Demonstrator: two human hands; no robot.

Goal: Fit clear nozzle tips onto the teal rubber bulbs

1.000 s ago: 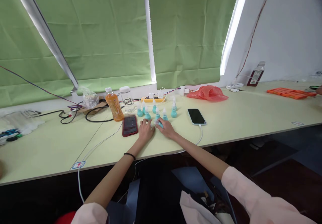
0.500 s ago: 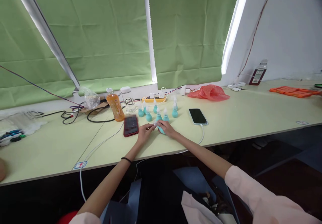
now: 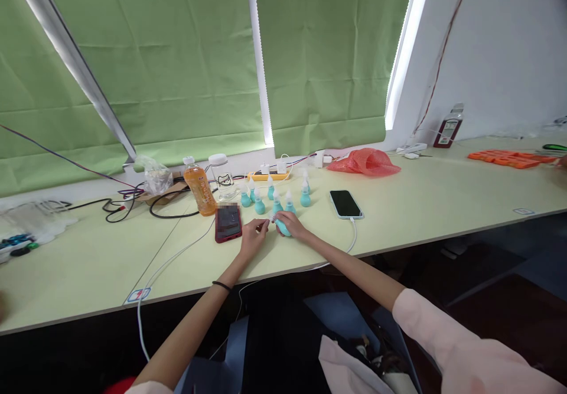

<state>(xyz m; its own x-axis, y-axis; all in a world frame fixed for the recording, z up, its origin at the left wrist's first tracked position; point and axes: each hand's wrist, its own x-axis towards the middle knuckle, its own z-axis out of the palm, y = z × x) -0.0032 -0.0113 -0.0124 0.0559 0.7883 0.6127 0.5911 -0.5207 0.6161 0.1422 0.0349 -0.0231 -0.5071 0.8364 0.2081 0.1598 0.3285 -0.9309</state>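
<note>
My right hand (image 3: 290,225) is wrapped around a teal nasal aspirator (image 3: 283,228), its bulb tilted low and its tip pointing left. At that clear tip (image 3: 271,219), the fingers of my left hand (image 3: 254,234) are pinched together; whether they grip the tip itself is too small to tell. Just behind my hands stand several more teal aspirators with clear nozzles, among them one at the front left (image 3: 259,206) and one at the right (image 3: 305,198). A phone in a red case (image 3: 228,222) lies to the left of my left hand.
A white-edged phone (image 3: 346,204) charges on the right. Behind are an orange drink bottle (image 3: 200,187), a clear jar (image 3: 225,180), a yellow power strip (image 3: 268,176) and a red plastic bag (image 3: 364,162). Orange trays (image 3: 509,158) lie far right; a white cable (image 3: 177,250) crosses the left.
My left fingers have drawn slightly left, opening a small gap between my hands near the nozzle. The right hand stays around the teal bulb. The view has shifted slightly.
</note>
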